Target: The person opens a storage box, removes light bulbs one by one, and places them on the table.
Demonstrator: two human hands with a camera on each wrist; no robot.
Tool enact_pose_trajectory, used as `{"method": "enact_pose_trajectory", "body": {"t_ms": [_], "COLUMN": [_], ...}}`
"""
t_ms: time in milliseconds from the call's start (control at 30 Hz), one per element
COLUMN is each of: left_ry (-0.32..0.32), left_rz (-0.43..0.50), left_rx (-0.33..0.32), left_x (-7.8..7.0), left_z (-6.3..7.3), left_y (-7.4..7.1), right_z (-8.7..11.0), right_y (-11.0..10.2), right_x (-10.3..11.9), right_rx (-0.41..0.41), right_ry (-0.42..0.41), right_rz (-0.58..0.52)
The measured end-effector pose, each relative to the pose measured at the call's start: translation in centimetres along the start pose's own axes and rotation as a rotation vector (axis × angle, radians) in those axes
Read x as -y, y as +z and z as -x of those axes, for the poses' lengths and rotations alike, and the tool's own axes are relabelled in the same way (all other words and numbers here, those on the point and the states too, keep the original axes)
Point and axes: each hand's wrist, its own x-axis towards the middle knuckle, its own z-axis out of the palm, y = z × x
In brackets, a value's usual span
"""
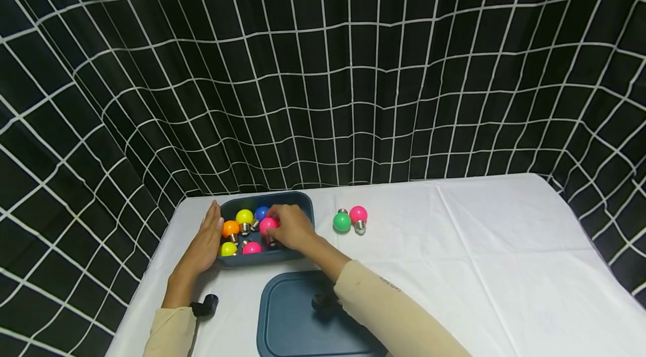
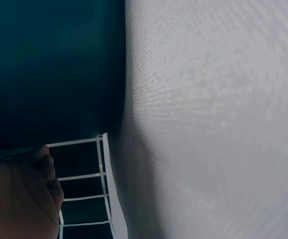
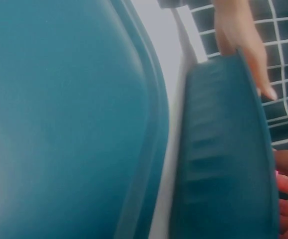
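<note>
Your right hand (image 1: 292,227) is pinching a pink bulb (image 1: 268,226).
Your left hand (image 1: 203,242), fingers straight, is touching the box (image 1: 259,259).

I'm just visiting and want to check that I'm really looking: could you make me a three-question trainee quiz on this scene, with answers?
1. How many light bulbs lie on the white cloth, outside the box?
2. True or false: the lid is on the box.
3. Which bulb do the fingers of the right hand pinch? A) a green one B) a pink one C) an orange one

Key:
1. Two: one green, one pink.
2. False; it lies on the cloth, on the person's side of the box.
3. B, a held pink bulb.
</note>
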Motion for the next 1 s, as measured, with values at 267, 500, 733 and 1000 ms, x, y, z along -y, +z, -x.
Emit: {"method": "enact_pose_trajectory", "body": {"t_ms": [267,500,733,1000], "left_ry": [-0.014,-0.029,-0.029,-0.019], "left_rz": [0.000,-0.004,0.002,0.001], "left_rx": [0.009,0.013,0.017,0.018], "left_x": [-0.2,-0.3,-0.7,-0.6], "left_z": [0.1,0.1,0.2,0.2], "left_y": [-0.1,-0.2,-0.5,-0.2], "right_z": [0.7,1.5,2.4,3.9], "right_y": [-1.6,-2.8,-3.9,-5.1], "right_x": [-0.3,-0.4,-0.3,-1.1], "right_rx": [-0.018,-0.031,-0.067,-0.110], "right_ry": [-0.016,-0.029,-0.050,-0.069], "right_rz": [-0.060,-0.107,-0.166,-0.264]}}
